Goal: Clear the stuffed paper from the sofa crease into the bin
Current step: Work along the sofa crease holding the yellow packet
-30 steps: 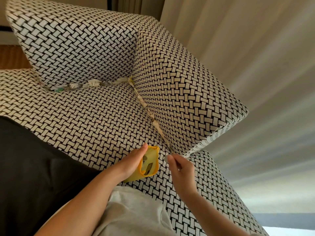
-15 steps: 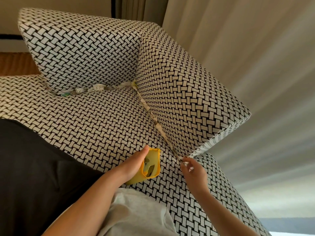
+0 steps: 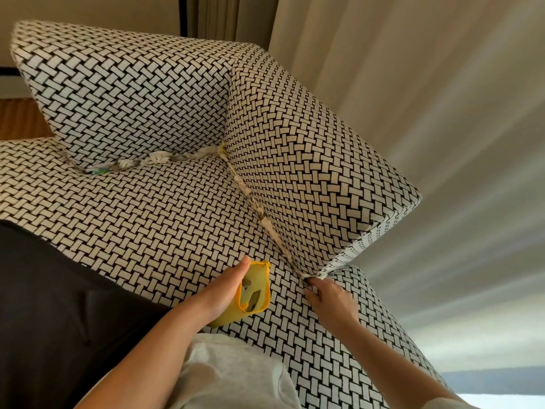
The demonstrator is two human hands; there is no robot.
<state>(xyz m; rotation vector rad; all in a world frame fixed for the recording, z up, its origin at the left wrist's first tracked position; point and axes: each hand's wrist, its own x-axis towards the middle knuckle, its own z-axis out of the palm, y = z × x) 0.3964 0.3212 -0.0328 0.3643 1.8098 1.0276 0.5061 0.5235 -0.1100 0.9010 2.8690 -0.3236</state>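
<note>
Crumpled white paper (image 3: 156, 160) is stuffed along the sofa's back crease, and more paper scraps (image 3: 259, 211) fill the crease beside the armrest. My left hand (image 3: 224, 290) grips a small yellow bin (image 3: 250, 293) that rests on the seat with a few scraps inside. My right hand (image 3: 327, 293) is at the front end of the armrest crease, its fingertips pinching a scrap of paper (image 3: 320, 276) there.
The sofa (image 3: 147, 231) has a black-and-white woven pattern, with a boxy armrest (image 3: 309, 166) on the right. A black cloth (image 3: 59, 320) lies on the seat at left. Beige curtains (image 3: 427, 84) hang behind.
My right hand moved right and forward along the crease to its front end and took hold of paper there. The left hand and bin barely shifted.
</note>
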